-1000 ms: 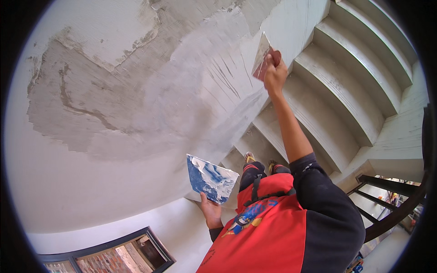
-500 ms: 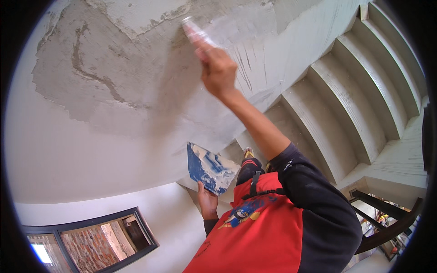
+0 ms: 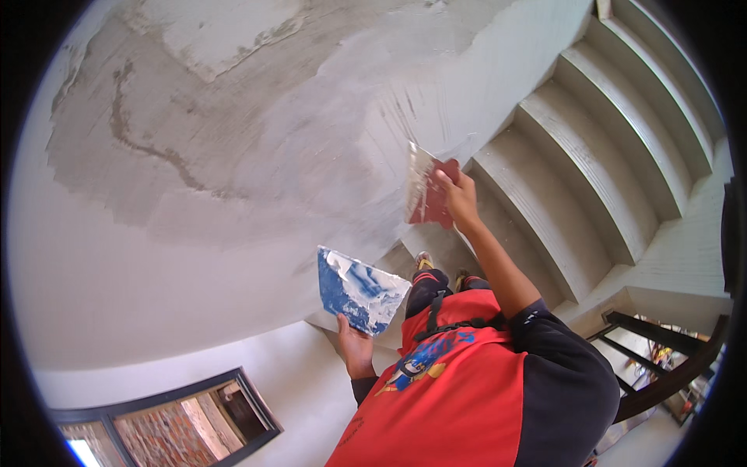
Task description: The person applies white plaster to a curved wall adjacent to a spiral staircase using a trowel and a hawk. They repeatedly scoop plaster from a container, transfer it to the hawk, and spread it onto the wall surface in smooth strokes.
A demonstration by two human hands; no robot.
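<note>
My right hand grips a wide putty knife with a reddish handle and a pale blade smeared with plaster. The tool stands in front of the wall's lower right part; whether its blade touches the wall I cannot tell. Lower down, my left hand holds a blue plasterer's hawk by its lower edge, with white plaster spread over its face. On the wall, a smoothed grey plaster patch shows streaks, a crack-like line and a rougher, peeling area at the top.
A flight of concrete stairs climbs along the right side. My feet are on a step below the hawk. A dark-framed window sits at lower left, and a dark handrail runs at lower right.
My right hand has come down and to the right from high on the wall, bringing the putty knife with it. My left hand and the hawk have hardly moved.
</note>
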